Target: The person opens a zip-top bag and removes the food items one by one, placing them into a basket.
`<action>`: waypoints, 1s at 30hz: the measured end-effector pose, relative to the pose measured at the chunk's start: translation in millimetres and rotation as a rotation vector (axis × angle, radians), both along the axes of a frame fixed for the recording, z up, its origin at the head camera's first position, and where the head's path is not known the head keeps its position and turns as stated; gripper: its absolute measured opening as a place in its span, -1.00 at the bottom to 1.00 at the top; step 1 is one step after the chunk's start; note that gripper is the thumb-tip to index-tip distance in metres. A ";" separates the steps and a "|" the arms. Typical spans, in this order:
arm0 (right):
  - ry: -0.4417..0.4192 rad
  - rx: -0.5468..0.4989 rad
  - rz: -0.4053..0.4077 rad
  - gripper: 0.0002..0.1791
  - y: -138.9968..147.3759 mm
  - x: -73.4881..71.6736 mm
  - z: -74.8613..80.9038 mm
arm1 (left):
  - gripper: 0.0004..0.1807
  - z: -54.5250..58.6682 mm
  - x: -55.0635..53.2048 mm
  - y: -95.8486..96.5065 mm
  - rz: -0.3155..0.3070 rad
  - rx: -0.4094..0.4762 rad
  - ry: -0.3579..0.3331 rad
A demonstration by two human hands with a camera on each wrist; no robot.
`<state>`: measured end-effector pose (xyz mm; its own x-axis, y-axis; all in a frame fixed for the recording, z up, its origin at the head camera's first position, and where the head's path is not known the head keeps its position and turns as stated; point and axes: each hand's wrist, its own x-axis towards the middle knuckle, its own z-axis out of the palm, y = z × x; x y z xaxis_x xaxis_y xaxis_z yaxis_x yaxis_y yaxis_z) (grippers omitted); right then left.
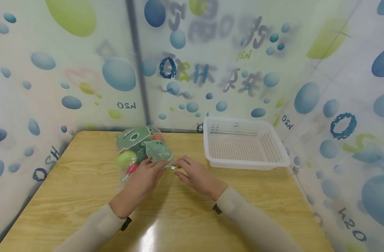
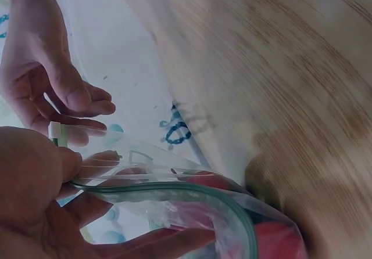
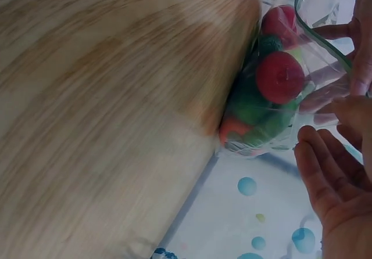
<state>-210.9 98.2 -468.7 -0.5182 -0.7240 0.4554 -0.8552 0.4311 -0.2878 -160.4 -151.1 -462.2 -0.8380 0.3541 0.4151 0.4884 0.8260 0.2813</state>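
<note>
A clear zip bag (image 1: 158, 151) with green cartoon print lies at the left of the table, holding several round red, green and yellow pieces whose exact kind I cannot tell. In the left wrist view, my left hand (image 2: 29, 183) pinches the green zip strip (image 2: 174, 186) near its end, other fingers spread along the bag's mouth. A small white slider (image 2: 56, 130) sits at that end. My right hand (image 1: 199, 176) is beside the slider, thumb and fingers apart. In the right wrist view, red balls (image 3: 280, 78) show through the plastic.
A white perforated plastic basket (image 1: 248, 164) stands at the back right of the wooden table (image 1: 185, 217). Walls covered with a blue and green bubble print (image 1: 119, 74) close in the back and both sides.
</note>
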 end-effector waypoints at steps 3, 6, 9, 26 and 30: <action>-0.004 -0.051 0.006 -0.70 4.6 -0.4 -1.8 | -0.61 -0.3 -0.7 8.2 -0.025 0.006 0.007; 0.015 -0.103 0.019 -0.75 10.4 -1.1 -2.2 | -0.63 -0.3 -0.5 14.9 -0.053 0.015 0.032; 0.044 -0.139 0.027 -0.75 14.9 -2.0 -2.0 | -0.64 0.4 -0.3 20.3 -0.067 0.027 0.043; 0.092 -0.145 0.030 -0.79 15.5 0.1 0.6 | -0.59 7.7 8.4 28.2 -0.011 -0.006 0.098; 0.075 -0.141 0.038 -0.80 13.1 0.0 0.7 | -0.67 9.5 7.8 31.5 -0.034 0.043 0.178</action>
<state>-210.9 111.3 -468.0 -0.4526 -0.6682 0.5905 -0.8914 0.3579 -0.2782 -152.6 -119.6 -452.7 -0.7374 0.3602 0.5714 0.5615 0.7971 0.2222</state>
